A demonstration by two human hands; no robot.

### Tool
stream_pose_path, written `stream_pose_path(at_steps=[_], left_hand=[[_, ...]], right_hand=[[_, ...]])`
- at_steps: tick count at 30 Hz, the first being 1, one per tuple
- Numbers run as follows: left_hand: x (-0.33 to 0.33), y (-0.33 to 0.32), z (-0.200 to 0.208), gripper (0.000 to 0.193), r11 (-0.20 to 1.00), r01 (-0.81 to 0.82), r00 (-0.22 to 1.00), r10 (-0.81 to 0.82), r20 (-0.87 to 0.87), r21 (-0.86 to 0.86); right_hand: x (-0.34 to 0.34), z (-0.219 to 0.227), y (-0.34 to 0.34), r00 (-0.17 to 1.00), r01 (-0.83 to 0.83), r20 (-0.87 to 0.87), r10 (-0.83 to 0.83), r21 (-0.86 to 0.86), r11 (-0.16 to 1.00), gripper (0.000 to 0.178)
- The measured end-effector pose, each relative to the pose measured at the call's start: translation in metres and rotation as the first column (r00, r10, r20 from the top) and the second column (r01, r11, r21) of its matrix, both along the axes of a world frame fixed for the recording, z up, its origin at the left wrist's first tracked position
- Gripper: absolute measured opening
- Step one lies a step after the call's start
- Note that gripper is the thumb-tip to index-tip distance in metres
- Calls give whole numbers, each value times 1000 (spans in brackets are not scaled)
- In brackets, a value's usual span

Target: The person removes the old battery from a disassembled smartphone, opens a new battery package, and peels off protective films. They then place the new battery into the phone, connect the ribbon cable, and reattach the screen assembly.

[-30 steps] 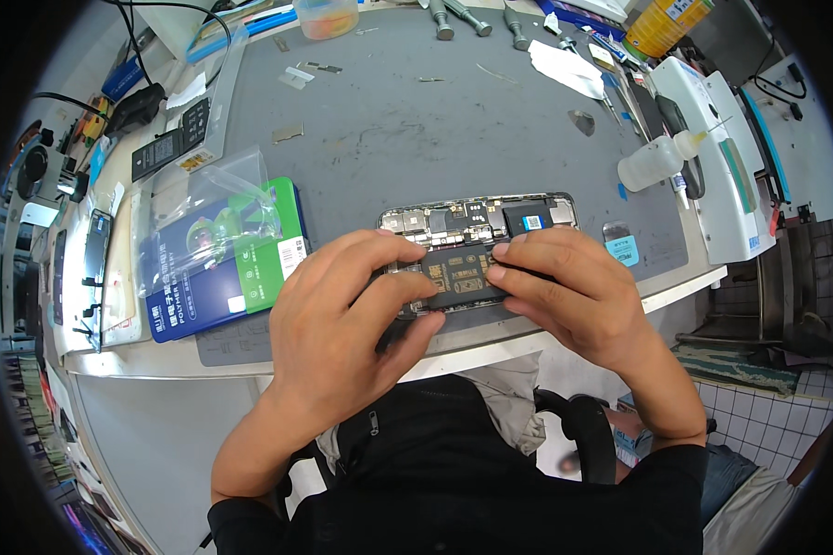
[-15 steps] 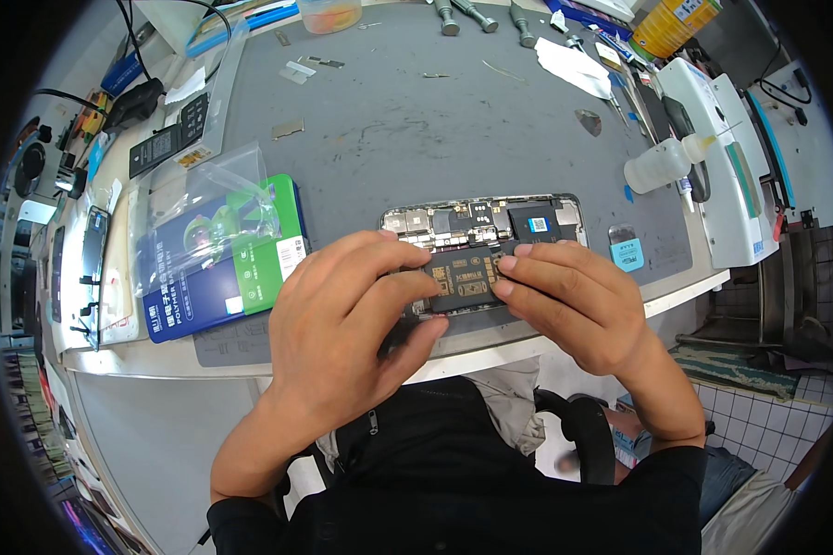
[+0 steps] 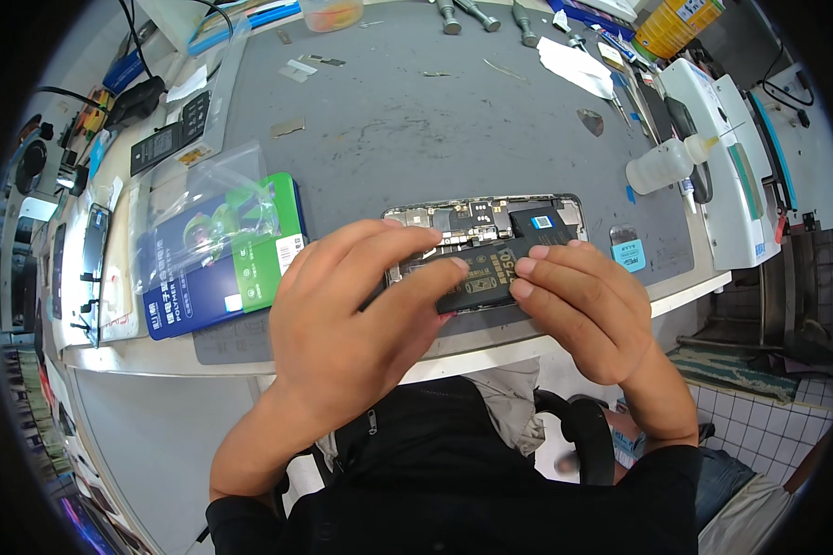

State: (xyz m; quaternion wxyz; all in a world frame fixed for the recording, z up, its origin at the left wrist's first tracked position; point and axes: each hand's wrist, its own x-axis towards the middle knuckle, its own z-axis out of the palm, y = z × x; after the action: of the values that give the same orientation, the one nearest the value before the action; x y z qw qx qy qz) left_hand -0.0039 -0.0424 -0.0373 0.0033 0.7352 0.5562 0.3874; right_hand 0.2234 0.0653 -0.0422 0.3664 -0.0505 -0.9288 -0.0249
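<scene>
An opened phone (image 3: pixel 479 214) lies on the grey mat near the bench's front edge, its circuit parts bared along the far side. A black L-shaped phone battery (image 3: pixel 477 277) sits over it at a slight slant, not plainly flush with the frame. My left hand (image 3: pixel 342 296) is closed on the battery's left end, a forefinger on top and the thumb mostly hidden below. Another left fingertip reaches the phone's upper left part. At the battery's right end, the bent fingers of my right hand (image 3: pixel 588 301) grip its edge; that thumb is hidden.
To the left lie a blue-and-green battery box (image 3: pixel 190 287) and a clear plastic tray (image 3: pixel 204 213). A small blue-labelled piece (image 3: pixel 627 254) sits right of the phone. Further right stand a white squeeze bottle (image 3: pixel 662 166) and a white machine (image 3: pixel 717 176). Screwdrivers (image 3: pixel 477 17) lie at the back.
The battery has turned slightly and shifted right over the phone. My left forefinger has moved right onto it, and the left thumb has slipped from sight. My right hand has shifted slightly right.
</scene>
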Motion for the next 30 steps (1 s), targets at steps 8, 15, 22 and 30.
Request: stream_pose_path(at_steps=[8, 15, 22, 30], left_hand=[[1, 10, 10, 38, 989, 25, 1000, -22, -23, 145], [32, -9, 6, 80, 992, 111, 324, -86, 942, 52], [44, -14, 15, 28, 956, 281, -75, -64, 995, 83], [31, -7, 15, 16, 982, 153, -124, -95, 988, 114]], right_hand=[[0, -6, 6, 992, 20, -123, -22, -12, 1000, 32], [-7, 19, -6, 961, 93, -268, -64, 97, 991, 40], [-37, 32, -30, 947, 112, -316, -62, 141, 984, 37], [-39, 39, -50, 965, 59, -256, -48, 36, 998, 41]])
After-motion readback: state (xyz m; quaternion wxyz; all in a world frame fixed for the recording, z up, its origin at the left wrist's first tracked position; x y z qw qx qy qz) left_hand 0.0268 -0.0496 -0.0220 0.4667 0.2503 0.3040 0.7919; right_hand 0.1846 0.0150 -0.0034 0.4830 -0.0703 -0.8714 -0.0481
